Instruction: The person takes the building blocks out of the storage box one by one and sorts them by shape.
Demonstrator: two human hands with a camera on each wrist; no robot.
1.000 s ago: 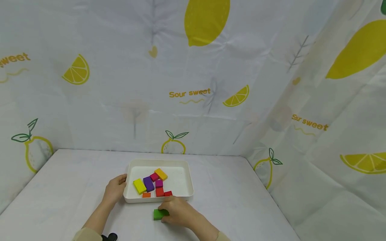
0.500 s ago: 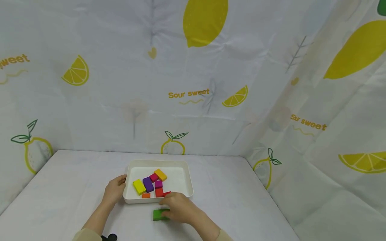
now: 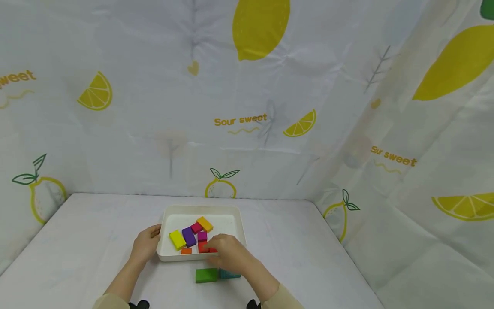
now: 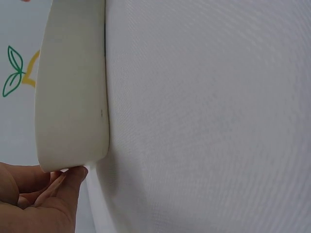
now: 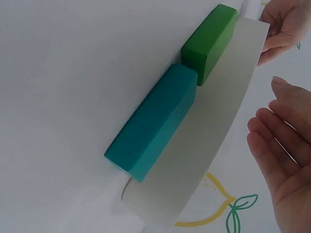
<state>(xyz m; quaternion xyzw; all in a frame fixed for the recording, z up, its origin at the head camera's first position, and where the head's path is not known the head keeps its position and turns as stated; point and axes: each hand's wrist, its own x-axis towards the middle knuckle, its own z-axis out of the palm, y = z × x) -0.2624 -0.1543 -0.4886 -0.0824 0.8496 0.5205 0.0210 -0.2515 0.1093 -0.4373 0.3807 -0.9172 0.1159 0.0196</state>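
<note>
My left hand (image 3: 144, 244) holds the left side of a shallow white tray (image 3: 173, 258). In the left wrist view its thumb and fingers (image 4: 68, 189) are right at the tray's wall. My right hand (image 3: 229, 253) hovers over the tray's front edge, overlapping the red blocks (image 3: 202, 247) in the head view. Its fingers are loosely extended with nothing between them in the right wrist view. In front of the tray, a green block (image 3: 206, 275) and a teal block (image 3: 229, 274) lie end to end in a row; the hand partly covers the teal one in the head view.
Inside the tray lie a yellow block (image 3: 177, 239), a purple block (image 3: 189, 237), an amber block (image 3: 205, 224), a small orange block (image 3: 186, 251) and magenta blocks (image 3: 202, 236). White table cloth (image 3: 308, 257) surrounds it, with a lemon-print curtain (image 3: 162, 107) behind.
My right hand has released the green block and moved away from the table to over the tray's front edge. The teal block has come into view. The left hand stays at the tray.
</note>
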